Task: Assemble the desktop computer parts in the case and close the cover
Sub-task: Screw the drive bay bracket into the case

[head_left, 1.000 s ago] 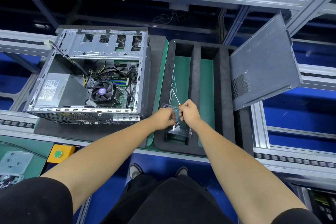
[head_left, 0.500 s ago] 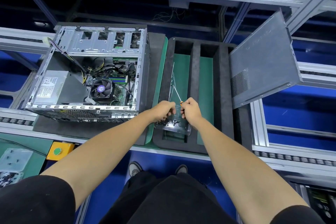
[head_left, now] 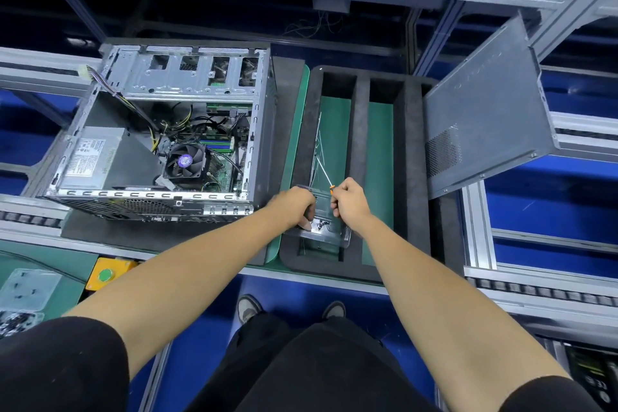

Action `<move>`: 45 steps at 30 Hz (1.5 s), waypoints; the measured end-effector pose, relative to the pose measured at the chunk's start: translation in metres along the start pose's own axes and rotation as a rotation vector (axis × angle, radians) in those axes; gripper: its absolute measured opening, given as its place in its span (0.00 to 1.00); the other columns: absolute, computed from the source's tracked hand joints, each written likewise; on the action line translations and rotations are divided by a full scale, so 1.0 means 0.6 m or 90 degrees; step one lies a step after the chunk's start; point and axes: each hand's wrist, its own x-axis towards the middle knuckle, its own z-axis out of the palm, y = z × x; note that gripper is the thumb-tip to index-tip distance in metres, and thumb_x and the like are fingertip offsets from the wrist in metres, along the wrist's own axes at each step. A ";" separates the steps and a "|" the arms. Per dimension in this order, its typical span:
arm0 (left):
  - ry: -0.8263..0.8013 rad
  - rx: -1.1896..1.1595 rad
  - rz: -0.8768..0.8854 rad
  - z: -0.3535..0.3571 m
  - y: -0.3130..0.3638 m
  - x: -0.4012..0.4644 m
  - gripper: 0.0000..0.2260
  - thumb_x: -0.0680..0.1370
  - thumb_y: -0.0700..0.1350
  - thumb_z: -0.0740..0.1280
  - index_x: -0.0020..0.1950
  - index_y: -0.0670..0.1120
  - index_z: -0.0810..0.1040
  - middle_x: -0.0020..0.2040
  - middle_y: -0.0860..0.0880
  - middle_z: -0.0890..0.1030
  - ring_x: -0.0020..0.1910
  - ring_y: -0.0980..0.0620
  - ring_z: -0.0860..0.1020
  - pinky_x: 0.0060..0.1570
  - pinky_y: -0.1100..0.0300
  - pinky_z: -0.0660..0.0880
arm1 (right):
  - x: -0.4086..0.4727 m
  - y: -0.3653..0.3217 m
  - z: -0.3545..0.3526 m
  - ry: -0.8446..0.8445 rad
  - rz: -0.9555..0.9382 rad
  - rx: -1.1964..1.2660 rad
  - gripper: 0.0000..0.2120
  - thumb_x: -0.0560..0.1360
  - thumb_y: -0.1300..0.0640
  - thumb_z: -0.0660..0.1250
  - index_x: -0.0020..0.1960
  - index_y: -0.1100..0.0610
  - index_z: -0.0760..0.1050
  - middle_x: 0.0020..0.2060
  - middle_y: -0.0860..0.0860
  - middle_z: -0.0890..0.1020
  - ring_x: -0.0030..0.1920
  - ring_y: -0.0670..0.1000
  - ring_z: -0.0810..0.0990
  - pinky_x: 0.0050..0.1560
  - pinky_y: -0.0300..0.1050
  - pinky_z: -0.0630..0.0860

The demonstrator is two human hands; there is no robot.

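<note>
The open computer case (head_left: 160,144) lies on its side at the left, with its fan (head_left: 185,162), power supply and cables showing. Its grey side cover (head_left: 485,117) leans tilted at the right. Between them, over the black foam tray (head_left: 359,170), my left hand (head_left: 296,206) has its fingers curled inside a small clear plastic box (head_left: 326,231) holding small dark parts. My right hand (head_left: 351,206) grips a screwdriver (head_left: 326,174) with an orange collar, its thin shaft pointing up and away from me.
Green mats line the foam tray's slots. A yellow box with a green button (head_left: 107,273) sits at the near left, beside clear bags of small parts (head_left: 23,294). Metal conveyor rails run left and right of the work area.
Both hands stay together over the foam tray. My left hand's fingers have reached deeper into the clear box. The view has shifted slightly.
</note>
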 end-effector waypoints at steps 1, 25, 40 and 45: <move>-0.001 0.009 0.003 0.000 0.003 0.000 0.14 0.71 0.45 0.80 0.54 0.46 0.83 0.53 0.48 0.84 0.54 0.46 0.82 0.53 0.53 0.79 | 0.000 0.000 0.000 -0.001 -0.002 -0.006 0.10 0.82 0.66 0.59 0.44 0.57 0.64 0.33 0.55 0.73 0.31 0.51 0.71 0.24 0.40 0.68; 0.050 0.031 -0.159 -0.023 0.007 -0.018 0.11 0.72 0.40 0.79 0.53 0.42 0.85 0.53 0.45 0.83 0.51 0.41 0.83 0.51 0.51 0.80 | 0.009 0.006 -0.002 -0.019 -0.010 -0.050 0.07 0.82 0.65 0.59 0.47 0.57 0.66 0.38 0.57 0.74 0.34 0.51 0.72 0.29 0.43 0.70; 0.069 -0.063 -0.212 0.006 0.009 -0.007 0.11 0.71 0.50 0.79 0.47 0.44 0.86 0.47 0.47 0.84 0.46 0.44 0.84 0.51 0.51 0.82 | 0.005 0.002 -0.005 -0.042 -0.013 -0.078 0.07 0.82 0.64 0.59 0.46 0.57 0.66 0.35 0.55 0.76 0.33 0.51 0.72 0.30 0.45 0.71; 0.005 -0.050 -0.145 -0.010 0.008 -0.003 0.09 0.77 0.44 0.72 0.41 0.41 0.80 0.39 0.45 0.79 0.42 0.46 0.80 0.51 0.53 0.81 | 0.007 -0.007 -0.009 -0.043 -0.015 -0.108 0.06 0.82 0.62 0.60 0.46 0.58 0.67 0.35 0.55 0.77 0.30 0.50 0.73 0.28 0.42 0.71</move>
